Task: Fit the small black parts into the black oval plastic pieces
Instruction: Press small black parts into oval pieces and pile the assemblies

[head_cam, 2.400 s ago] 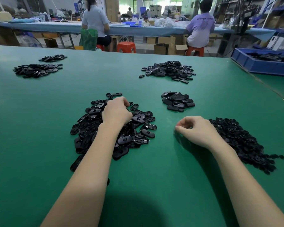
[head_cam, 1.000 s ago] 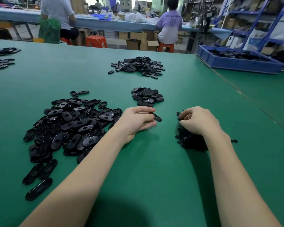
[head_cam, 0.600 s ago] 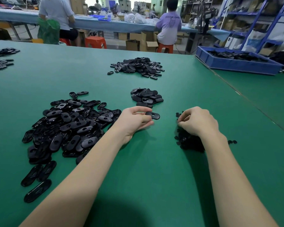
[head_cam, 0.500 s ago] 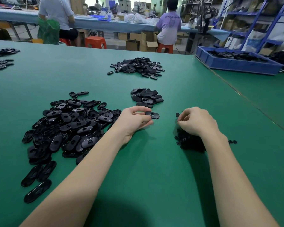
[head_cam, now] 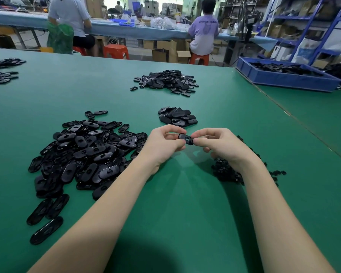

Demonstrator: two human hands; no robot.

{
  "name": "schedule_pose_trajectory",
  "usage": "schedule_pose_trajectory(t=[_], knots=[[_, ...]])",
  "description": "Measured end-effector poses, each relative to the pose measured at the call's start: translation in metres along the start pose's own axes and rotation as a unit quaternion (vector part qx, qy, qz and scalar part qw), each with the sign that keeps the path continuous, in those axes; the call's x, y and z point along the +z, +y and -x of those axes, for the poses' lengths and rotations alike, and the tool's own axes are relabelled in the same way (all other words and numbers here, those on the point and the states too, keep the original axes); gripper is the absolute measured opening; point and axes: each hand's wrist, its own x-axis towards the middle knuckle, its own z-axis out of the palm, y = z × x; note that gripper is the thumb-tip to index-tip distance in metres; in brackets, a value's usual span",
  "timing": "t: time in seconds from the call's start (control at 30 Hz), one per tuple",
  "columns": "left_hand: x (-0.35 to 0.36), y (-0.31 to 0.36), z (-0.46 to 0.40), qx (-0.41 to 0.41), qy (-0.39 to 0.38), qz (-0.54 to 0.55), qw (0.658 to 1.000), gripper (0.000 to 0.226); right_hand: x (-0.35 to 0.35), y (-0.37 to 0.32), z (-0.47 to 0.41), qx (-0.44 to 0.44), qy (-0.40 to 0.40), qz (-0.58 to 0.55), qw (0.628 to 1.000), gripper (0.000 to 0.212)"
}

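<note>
Green table, near edge: two forearms reaching in; left hand pinching one black oval piece, raised between both hands, long axis running left to right; right hand curled against its right end, small part not discernible; loose ovals left; small parts heap under right wrist; small stack of ovals beyond.

Bare green table between oval-piece heap, apparently small-parts heap
</note>
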Motion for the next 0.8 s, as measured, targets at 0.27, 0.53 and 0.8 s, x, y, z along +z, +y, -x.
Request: schedule_pose_trajectory(t=[0.27, 0.53, 0.8], knots=[[-0.0014, -0.0012, -0.0004, 0.008, -0.005, -0.009, 1.0, 0.021, 0.0004, -0.0056, 0.0029, 0.01, 0.011, 0.018, 1.0, 0.002], [-0.0002, 0.0002, 0.0007, 0.031, -0.02, -0.028, 0.999, 0.02, 0.0035, -0.007, 0.0001, 0.024, 0.025, 0.021, 0.999, 0.014], [-0.0017, 0.0014, 0.0009, 0.052, -0.016, -0.076, 0.996, 0.02, 0.0037, -0.0065, -0.0007, 0.024, 0.035, 0.015, 0.999, 0.023]])
